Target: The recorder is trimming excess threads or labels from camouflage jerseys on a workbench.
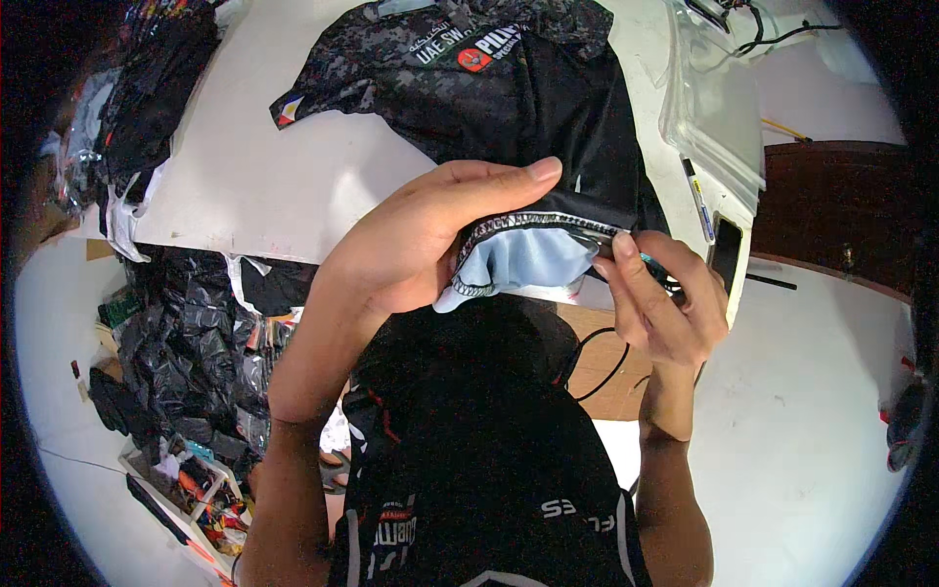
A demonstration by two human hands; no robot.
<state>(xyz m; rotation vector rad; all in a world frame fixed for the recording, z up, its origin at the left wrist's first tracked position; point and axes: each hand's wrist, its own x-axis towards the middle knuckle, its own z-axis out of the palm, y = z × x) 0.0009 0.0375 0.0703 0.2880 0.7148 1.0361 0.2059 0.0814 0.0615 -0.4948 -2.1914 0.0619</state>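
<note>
A black shirt with grey camouflage panels and printed patches (528, 108) lies on the white table. My left hand (421, 235) grips its near edge, thumb on top, where a black and white stitched seam shows along light blue fabric (523, 262) turned upward. My right hand (670, 303) is closed around a small dark and teal tool (650, 266), apparently snips, with thumb and finger at the right end of the seam. The tool's tip is partly hidden at the fabric.
Dark garments (156, 68) hang over the table's left side, above black bagged bundles (196, 342) and a cluttered crate (176, 489). On the right are clear plastic sheets (704, 88), a marker (696, 196), a phone (725, 249), cables (758, 39) and a brown wooden panel (831, 205).
</note>
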